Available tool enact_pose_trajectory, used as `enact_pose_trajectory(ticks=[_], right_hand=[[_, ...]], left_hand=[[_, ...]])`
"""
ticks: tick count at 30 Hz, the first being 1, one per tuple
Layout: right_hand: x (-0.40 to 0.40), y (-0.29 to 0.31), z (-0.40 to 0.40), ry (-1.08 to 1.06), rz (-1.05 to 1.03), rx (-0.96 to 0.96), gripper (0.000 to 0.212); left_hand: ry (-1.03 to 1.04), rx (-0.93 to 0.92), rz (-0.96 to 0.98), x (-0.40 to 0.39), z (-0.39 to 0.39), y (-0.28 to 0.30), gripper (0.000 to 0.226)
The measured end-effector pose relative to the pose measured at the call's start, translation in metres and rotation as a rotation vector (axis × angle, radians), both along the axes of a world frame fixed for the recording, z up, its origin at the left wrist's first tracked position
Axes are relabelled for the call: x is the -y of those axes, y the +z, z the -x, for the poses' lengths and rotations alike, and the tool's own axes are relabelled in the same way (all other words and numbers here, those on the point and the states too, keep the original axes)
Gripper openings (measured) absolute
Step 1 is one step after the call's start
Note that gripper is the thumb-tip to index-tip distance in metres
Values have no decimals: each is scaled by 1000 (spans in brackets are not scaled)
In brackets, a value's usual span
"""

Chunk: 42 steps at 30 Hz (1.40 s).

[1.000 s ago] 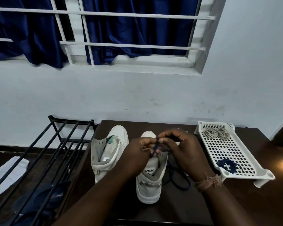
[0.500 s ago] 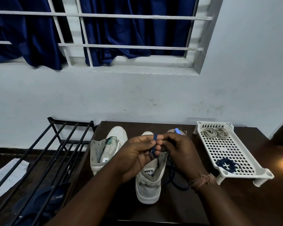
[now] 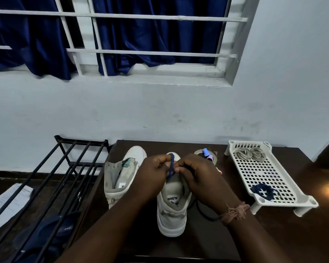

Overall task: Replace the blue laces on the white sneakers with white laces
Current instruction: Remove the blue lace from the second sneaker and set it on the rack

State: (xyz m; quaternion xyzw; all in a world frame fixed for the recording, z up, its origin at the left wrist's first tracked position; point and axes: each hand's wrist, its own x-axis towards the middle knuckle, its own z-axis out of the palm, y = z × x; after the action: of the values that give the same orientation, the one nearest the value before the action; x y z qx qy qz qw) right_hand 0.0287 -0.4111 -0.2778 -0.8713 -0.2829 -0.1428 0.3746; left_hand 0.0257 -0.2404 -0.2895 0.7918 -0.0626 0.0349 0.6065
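Both hands pinched the blue lace [image 3: 171,164] above the right sneaker [image 3: 174,202]: left hand [image 3: 153,177] and right hand [image 3: 195,174] equally near, lace running upright between their fingers.

Barred window [image 3: 122,35] with dark blue curtains [image 3: 141,31] in pale wall [image 3: 160,107], dark wooden table [image 3: 273,234] below window, black metal rack [image 3: 65,168] left of table

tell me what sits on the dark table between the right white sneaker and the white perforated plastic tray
In the head view, a roll of clear tape with small blue and pink pieces sits at the far end of that stretch; nearer, a loop of blue lace trails on the table beside the sneaker.
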Motion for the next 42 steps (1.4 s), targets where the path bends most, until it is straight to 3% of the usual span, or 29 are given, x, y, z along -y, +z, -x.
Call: enact_pose_trajectory(ticks=[2,4,10,14,20,24,29,34,37,42], right_hand=[[2,5,-2,-39,-31,54,10],[5,8,-3,-60,-61,89,12],[13,9,-5,-105,-212,24,16],[14,6,-6,-137,-288,-52,16],[5,-7,-5,-78,-150,-139,21],[-4,-14,-4,-70,-23,-172,13],[-8,-12,-1,12,71,-105,10],[-6,-6,0,-2,34,4,8],[-4,1,-1,-16,-20,48,9],[-1,6,-2,-106,-180,61,15]], left_hand=[[-62,-15,-45,2,2,2,29],[-132,-98,80,5,5,7,30],[-302,-322,248,-3,7,13,27],[-413,-348,344,-7,10,15,29],[-281,-330,635,-6,7,18,30],[-162,-302,817,-7,-1,15,31],[2,-172,642,-7,-9,8,33],[-6,-44,194,-3,-2,7,40],[-83,48,-14,-3,1,5,28],[-194,-56,129,0,3,9,22]])
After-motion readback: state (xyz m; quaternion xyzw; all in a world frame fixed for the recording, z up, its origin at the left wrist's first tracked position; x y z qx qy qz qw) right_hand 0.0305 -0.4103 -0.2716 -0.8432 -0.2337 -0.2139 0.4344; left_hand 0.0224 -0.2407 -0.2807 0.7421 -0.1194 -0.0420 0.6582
